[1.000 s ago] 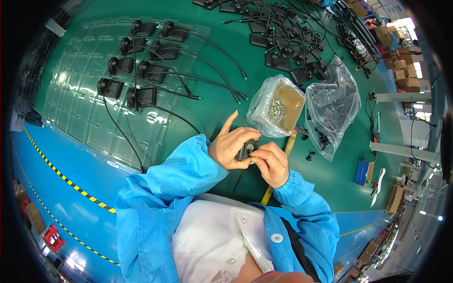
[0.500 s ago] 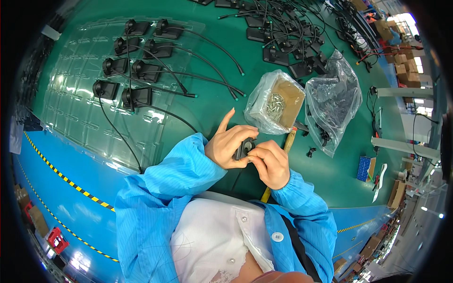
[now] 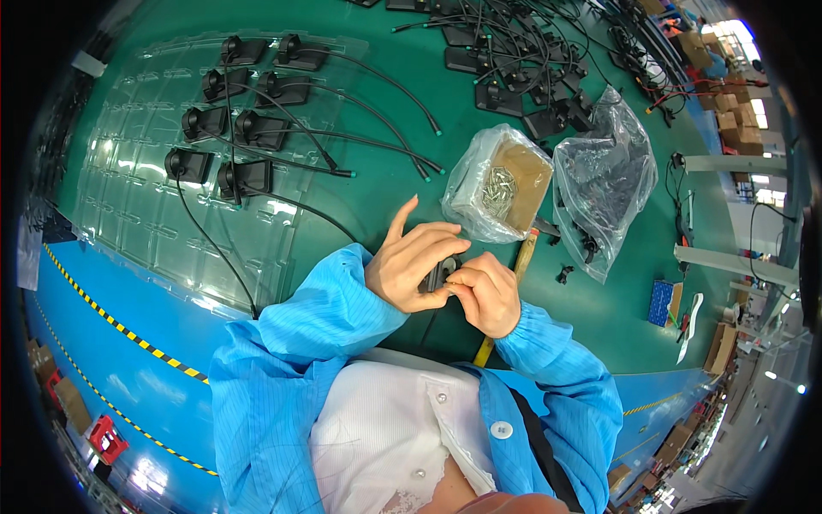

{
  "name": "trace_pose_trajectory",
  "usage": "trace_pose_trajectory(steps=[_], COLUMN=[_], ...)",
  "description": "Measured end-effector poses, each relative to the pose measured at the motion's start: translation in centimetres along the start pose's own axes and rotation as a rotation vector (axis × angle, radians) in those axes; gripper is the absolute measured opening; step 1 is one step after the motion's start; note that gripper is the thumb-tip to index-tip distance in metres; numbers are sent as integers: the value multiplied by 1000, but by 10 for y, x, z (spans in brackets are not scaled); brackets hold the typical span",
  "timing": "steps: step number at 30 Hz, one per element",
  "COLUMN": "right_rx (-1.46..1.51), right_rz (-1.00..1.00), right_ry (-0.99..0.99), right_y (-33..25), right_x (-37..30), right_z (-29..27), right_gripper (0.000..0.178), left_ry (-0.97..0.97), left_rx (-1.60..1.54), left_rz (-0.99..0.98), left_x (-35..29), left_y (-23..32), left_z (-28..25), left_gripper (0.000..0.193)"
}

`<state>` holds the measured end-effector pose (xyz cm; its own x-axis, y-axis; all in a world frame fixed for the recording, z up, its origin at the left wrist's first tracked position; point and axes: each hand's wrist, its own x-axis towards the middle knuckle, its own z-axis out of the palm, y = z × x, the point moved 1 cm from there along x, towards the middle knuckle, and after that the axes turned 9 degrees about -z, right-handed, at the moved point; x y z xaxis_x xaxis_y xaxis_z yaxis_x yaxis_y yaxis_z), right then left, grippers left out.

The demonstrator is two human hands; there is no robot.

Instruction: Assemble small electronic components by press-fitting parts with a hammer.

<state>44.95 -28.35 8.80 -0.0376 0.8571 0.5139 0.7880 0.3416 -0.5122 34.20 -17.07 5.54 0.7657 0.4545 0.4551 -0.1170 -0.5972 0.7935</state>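
Between my hands, over the near edge of the green table, is a small black cabled unit with a round clamp (image 3: 437, 274). My left hand (image 3: 402, 264) grips it between thumb and fingers, index finger raised. At its right side my right hand (image 3: 486, 295) is closed in a pinch, fingertips against the clamp; anything between them is too small to make out. A dark cable (image 3: 428, 328) runs down from the unit toward me. Just beyond my hands, a plastic-lined cardboard box (image 3: 533, 176) holds many small metal screws (image 3: 498, 192).
A clear plastic tray (image 3: 120, 184) at left bears several similar black units (image 3: 257, 128) with cables. More units lie heaped (image 3: 505, 94) at the back. A clear bag (image 3: 604, 163) with black parts, a yellow stick (image 3: 525, 257) and a blue box (image 3: 660, 303) lie to the right.
Both hands have shifted very slightly left with the black unit. The grips look the same.
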Motion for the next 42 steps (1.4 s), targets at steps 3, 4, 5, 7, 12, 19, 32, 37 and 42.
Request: trace_pose_trajectory(steps=[3,4,5,7,12,19,32,37,42], right_rx=[22,34,46,51,61,278,280,300,297], right_rz=[-10,-16,-21,-10,28,345,508,524,524], right_ry=[13,19,25,29,92,386,288,309,273], right_y=[3,4,4,3,-3,-15,-18,-16,-14], right_x=[-2,-2,-2,-3,0,1,-9,-13,-12], right_z=[-1,-1,-2,-1,-6,-20,-19,-16,-13], right_gripper=[13,13,13,13,13,15,9,8,7], left_ry=[47,71,95,98,112,103,-7,-7,-9], left_rx=[26,39,52,51,41,-81,-87,-92,-84], left_rz=[-7,-12,-17,-10,1,-54,-36,-38,-35], left_x=[-2,-3,-3,-3,-4,-7,-5,-4,-3], left_y=[5,6,7,6,4,3,1,-1,0], left_z=[3,4,5,6,8,11,9,10,9], left_gripper=[46,46,45,44,42,43,41,41,42])
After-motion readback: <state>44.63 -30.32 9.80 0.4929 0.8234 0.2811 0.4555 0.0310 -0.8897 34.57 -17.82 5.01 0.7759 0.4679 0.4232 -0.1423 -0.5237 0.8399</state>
